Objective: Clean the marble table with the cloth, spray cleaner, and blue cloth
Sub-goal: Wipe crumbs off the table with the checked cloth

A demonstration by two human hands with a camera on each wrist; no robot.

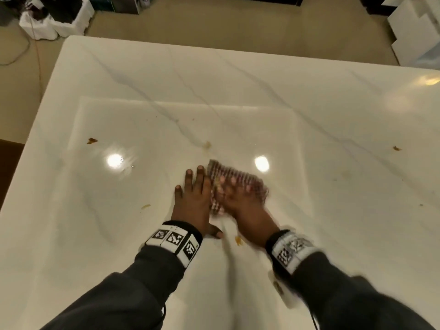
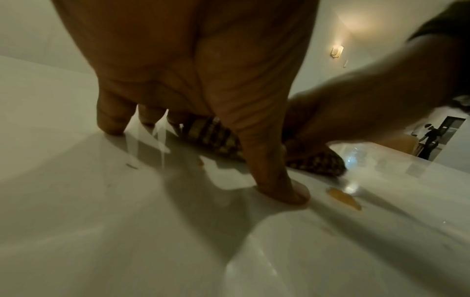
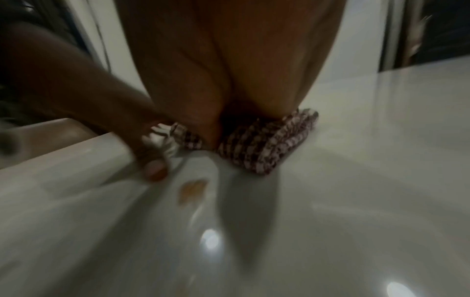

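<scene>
Table [image 1: 309, 96]: white marble w/ grey veins, glossy; two lamp glares on top.
Cloth [image 1: 228, 179]: checked, bunched; lies on table centre, near person's edge.
R hand [image 1: 240, 201]: on top of cloth, fingers spread & pressing it down; blurred, so can't tell if any finger curls round fabric.
L hand [image 1: 192, 203]: flat on marble just left of cloth, fingers straight, thumb out; holds nothing; side of hand touching cloth edge.
Stains: orange-brown smear [image 1: 238, 240] betw. wrists; more at left [image 1: 91, 140], far right [image 1: 396, 148], above cloth [image 1: 207, 145].
Sleeves: dark, w/ marker bands at wrists.
</scene>
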